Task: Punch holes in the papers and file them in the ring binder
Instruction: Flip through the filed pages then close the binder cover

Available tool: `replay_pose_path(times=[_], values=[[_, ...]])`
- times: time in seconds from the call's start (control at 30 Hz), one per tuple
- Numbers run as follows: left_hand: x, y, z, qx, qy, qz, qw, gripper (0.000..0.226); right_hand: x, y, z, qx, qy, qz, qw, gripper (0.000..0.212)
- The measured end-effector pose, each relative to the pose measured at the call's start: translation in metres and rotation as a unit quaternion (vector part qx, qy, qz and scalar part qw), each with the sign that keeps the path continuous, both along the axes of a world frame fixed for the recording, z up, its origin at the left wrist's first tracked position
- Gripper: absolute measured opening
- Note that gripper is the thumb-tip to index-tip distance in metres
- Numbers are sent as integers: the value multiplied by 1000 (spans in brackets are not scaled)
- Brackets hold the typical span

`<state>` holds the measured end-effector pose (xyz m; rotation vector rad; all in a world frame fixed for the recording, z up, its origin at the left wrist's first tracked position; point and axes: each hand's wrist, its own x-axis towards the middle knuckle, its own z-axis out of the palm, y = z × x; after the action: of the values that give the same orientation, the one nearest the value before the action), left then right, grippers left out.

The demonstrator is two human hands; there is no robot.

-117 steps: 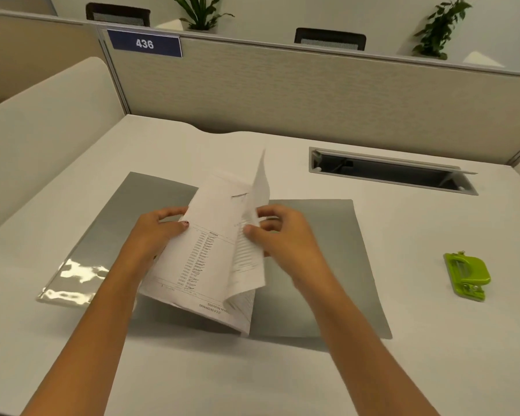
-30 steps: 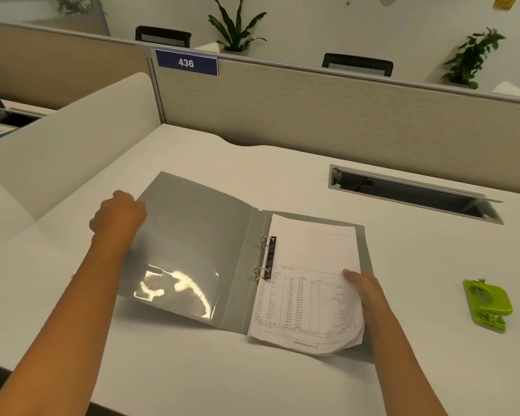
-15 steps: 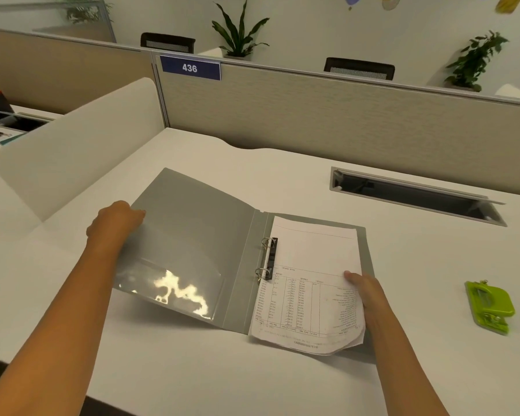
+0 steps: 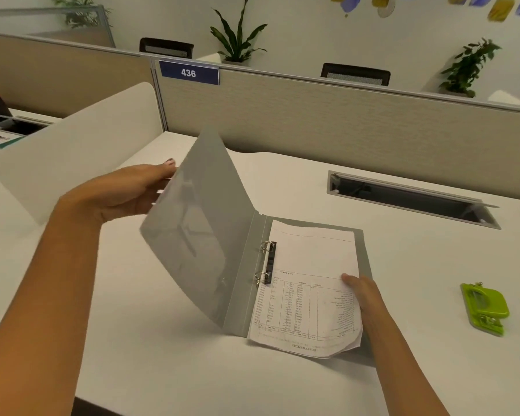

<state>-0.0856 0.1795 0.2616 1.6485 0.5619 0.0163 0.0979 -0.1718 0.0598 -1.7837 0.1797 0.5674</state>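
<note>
A grey ring binder [image 4: 240,274] lies open on the white desk. Its left cover [image 4: 198,223] stands lifted, nearly upright, and my left hand [image 4: 126,187] grips that cover's outer edge. Printed papers [image 4: 309,289] sit on the binder's right half, threaded on two metal rings [image 4: 266,262]. My right hand [image 4: 360,292] rests flat on the papers' right edge, pressing them down. The papers' near right corner curls up. A green hole punch [image 4: 485,307] lies on the desk to the right, apart from both hands.
A white curved divider [image 4: 72,145] rises at the left. A beige partition [image 4: 342,121] with a "436" sign closes the back. A recessed cable tray [image 4: 409,199] with a raised flap sits at the back right of the desk.
My left hand has swung the binder's left cover up from almost flat on the desk to nearly upright. My right hand and the papers have stayed put.
</note>
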Motion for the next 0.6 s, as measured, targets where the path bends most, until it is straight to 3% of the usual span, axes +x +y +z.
replay_pose_path(times=[0.17, 0.37, 0.6], values=[[18, -47, -19, 43, -59, -42, 996, 48, -1, -2, 1, 6, 9, 3, 1000, 27], [40, -84, -58, 6, -95, -129, 987, 57, -5, -21, 7, 23, 3, 30, 999, 27], [76, -126, -108, 50, -133, -155, 978, 58, -4, -41, 9, 20, -14, 20, 999, 43]])
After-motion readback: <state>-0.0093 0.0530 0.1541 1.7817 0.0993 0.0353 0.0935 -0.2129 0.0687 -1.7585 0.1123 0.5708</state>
